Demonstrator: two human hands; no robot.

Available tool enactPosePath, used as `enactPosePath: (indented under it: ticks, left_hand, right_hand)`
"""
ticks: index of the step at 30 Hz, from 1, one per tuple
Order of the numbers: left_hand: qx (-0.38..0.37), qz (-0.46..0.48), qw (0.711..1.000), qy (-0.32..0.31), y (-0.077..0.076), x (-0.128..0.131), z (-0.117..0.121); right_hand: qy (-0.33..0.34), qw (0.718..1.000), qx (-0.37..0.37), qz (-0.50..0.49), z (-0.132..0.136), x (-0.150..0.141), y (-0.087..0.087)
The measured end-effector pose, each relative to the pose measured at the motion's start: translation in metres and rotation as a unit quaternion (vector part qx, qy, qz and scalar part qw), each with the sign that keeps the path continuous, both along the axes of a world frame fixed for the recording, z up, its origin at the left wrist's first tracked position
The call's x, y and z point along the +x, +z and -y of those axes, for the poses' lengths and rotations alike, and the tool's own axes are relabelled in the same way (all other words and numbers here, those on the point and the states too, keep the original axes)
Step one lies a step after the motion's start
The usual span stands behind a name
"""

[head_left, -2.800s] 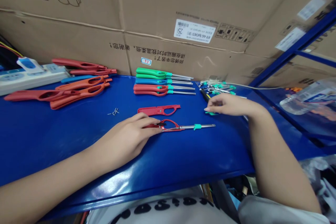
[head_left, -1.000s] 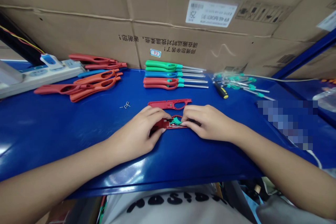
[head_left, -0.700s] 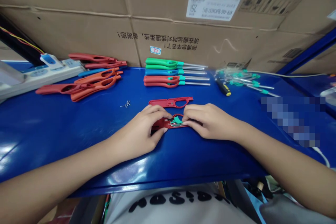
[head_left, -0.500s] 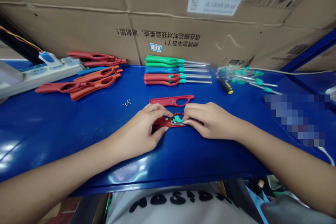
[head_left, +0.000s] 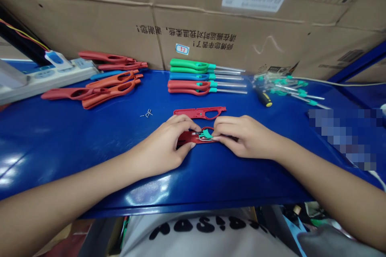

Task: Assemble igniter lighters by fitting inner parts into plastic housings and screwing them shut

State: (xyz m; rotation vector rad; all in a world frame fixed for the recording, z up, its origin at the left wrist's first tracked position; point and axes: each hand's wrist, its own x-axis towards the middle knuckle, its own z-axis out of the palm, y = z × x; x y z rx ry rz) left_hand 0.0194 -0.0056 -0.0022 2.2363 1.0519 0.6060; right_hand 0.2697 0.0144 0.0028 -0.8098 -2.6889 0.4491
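Observation:
A red lighter shell half [head_left: 187,139] lies hollow side up on the blue table. My left hand [head_left: 171,141] is closed around its left part, thumb at the near edge, fingers at the far edge. Inside the shell sits a green trigger [head_left: 206,133] with a pale wire beside it. My right hand [head_left: 241,136] pinches at the trigger's right end; what lies between its fingertips is mostly hidden. Just beyond both hands rests the other red shell half [head_left: 200,113], inner face up.
Several assembled lighters [head_left: 193,86] are stacked behind. Loose shells [head_left: 111,88] and a power strip [head_left: 45,76] lie left; small screws [head_left: 147,113] are nearer. At right are a screwdriver [head_left: 265,99] and metal-tube parts [head_left: 297,89]. A cardboard box [head_left: 120,12] stands at the back.
The camera view has shifted slightly, so everything appears a little displaced. Both hands stay at the red shell half with nearly the same grip.

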Motion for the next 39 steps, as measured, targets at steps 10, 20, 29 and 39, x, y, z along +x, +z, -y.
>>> enactPosePath:
  ticks: [10, 20, 29, 39]
  left_hand:
    - [0.008, 0.001, 1.000, 0.001, -0.0014, -0.0003, 0.0010]
    - [0.007, -0.003, 1.000, 0.001, -0.0016, -0.0011, 0.0011]
    - [0.014, 0.000, 1.000, 0.003, -0.0028, -0.0021, 0.0008]
    - [0.025, -0.013, 1.000, -0.001, -0.0011, -0.0019, 0.0022]
  right_hand:
    - [-0.002, 0.999, 0.039, 0.035, 0.0012, -0.0011, 0.0002]
    - [0.005, 0.997, 0.050, 0.056, 0.0012, -0.0026, 0.0013]
    - [0.015, 0.993, 0.086, 0.073, 0.0039, -0.0028, 0.0034]
    - [0.018, 0.989, 0.113, 0.088, 0.0039, -0.0014, 0.0047]
